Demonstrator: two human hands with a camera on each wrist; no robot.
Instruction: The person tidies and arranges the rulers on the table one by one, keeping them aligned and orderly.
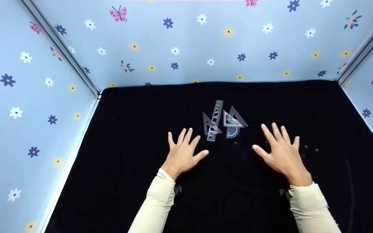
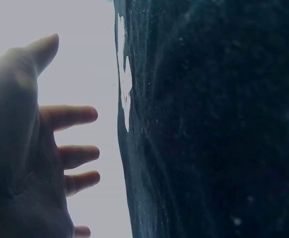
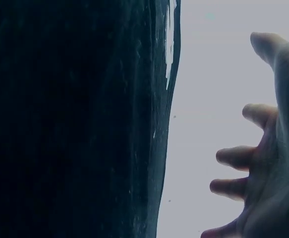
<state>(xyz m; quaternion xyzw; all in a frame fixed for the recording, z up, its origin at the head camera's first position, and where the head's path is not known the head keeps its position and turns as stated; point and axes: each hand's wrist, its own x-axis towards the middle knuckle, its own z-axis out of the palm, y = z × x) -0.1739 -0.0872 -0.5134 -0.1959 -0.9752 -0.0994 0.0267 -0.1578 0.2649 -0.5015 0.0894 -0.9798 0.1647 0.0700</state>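
So far untouched: clear plastic rulers and set squares [image 1: 222,122] heaped on black-clothed desk [image 1: 125,136]; left hand [image 1: 184,152], right hand [image 1: 282,152] flat beside them, each grip open, empty.

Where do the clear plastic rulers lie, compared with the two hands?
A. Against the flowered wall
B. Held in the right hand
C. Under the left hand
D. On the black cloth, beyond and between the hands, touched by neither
D: the clear plastic rulers lie in a small pile on the black cloth, beyond the gap between the left hand and the right hand, whose spread fingers hold nothing.

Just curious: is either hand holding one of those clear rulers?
No, both the left hand and right hand hover open beside the clear rulers.
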